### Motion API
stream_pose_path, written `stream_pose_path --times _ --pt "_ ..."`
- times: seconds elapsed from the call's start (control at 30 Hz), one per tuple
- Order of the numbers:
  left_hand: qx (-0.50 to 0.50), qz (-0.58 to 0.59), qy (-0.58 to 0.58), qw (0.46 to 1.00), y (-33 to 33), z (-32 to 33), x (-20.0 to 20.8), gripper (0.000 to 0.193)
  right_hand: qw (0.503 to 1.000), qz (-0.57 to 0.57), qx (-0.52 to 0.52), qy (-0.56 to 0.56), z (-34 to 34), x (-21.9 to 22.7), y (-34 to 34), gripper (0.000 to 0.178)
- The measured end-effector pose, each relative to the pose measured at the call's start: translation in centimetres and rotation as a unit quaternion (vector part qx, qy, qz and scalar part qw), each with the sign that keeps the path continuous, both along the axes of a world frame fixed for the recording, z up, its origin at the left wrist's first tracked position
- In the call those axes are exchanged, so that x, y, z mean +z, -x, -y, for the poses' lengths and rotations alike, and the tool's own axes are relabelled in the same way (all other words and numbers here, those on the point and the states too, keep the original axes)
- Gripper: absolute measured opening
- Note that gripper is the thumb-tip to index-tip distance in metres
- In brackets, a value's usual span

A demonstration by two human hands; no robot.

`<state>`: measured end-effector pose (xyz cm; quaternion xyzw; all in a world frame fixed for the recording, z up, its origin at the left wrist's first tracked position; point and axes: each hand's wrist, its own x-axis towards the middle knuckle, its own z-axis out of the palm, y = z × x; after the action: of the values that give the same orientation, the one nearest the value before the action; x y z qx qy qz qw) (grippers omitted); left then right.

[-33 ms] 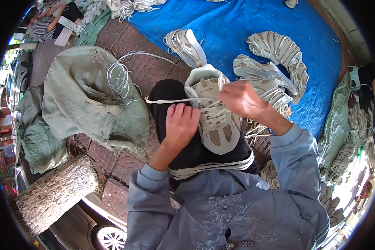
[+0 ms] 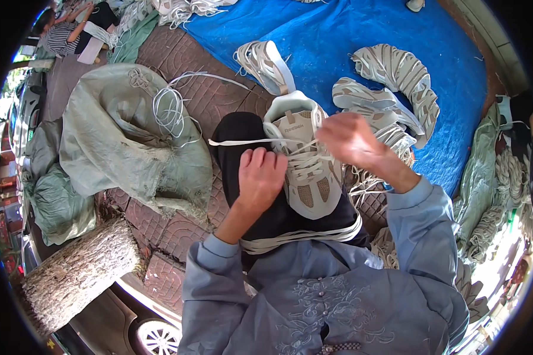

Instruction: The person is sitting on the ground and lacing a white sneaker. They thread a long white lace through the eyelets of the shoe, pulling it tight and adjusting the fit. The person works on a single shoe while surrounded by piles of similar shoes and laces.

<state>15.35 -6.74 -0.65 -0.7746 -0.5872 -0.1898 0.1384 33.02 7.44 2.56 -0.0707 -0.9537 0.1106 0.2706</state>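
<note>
A beige and white sneaker (image 2: 315, 200) lies across my black-trousered lap, toe toward me. Its white shoelace (image 2: 243, 142) criss-crosses the tongue, and one loose end stretches left over my knee. My left hand (image 2: 259, 176) is closed at the sneaker's left edge, fingers curled against its side; their tips are hidden. At the right-hand eyelets, my right hand (image 2: 352, 142) pinches the shoelace, with its fingertips slightly blurred. A bundle of white laces (image 2: 302, 238) lies across my lap below the toe.
On the blue tarp (image 2: 337, 29) sit a single sneaker (image 2: 265, 66) and a curved row of nested sneakers (image 2: 397, 74). At left are a greenish sack (image 2: 95, 148) with loose laces (image 2: 170, 112) on it and a log (image 2: 80, 275). Another person (image 2: 65, 35) sits far left.
My right hand has shifted slightly right and the loose shoelace end has slid a little right with it. My left hand has moved slightly right.
</note>
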Motion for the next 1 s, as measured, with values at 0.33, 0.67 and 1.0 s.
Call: stream_pose_path --times 0.33,0.67,1.0 --pt "-0.015 0.027 0.017 0.999 0.8 -1.4 2.3 0.026 0.981 -0.001 -0.075 0.180 0.1 -1.4 -2.6 0.017" --pt "-0.168 -0.025 0.044 0.985 2.5 -3.7 2.4 0.013 0.995 0.031 -0.077 -0.056 3.2 -1.2 -1.6 0.023" --pt "-0.140 0.025 0.069 0.987 3.7 -3.6 2.3 0.015 0.979 0.061 -0.107 0.161 4.5 -1.4 -1.7 0.015"
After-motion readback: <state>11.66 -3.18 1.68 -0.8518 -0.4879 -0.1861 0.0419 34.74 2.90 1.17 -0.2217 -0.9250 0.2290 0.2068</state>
